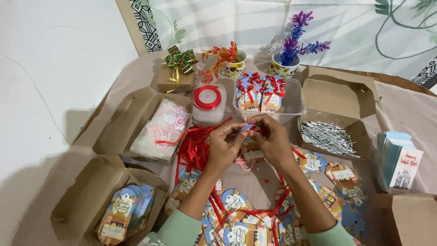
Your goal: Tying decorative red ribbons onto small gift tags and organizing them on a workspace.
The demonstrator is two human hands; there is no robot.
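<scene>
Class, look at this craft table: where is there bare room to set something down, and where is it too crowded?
Bare cloth shows between the forearms, below the left hand and right hand, bordered by printed tags and red ribbon. More bare cloth lies at the far right, behind the card stack. Boxes and tags crowd the rest.

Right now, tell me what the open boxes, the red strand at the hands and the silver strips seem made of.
Open boxes: likely brown cardboard, matte, with folded flaps and creases. Red strand: looks like thin plastic or satin ribbon, glossy, curling in loose loops; which of the two is unclear. Silver strips: probably metallic foil or wire ties, since they glint brightly. Both hands pinch a small piece.
</scene>
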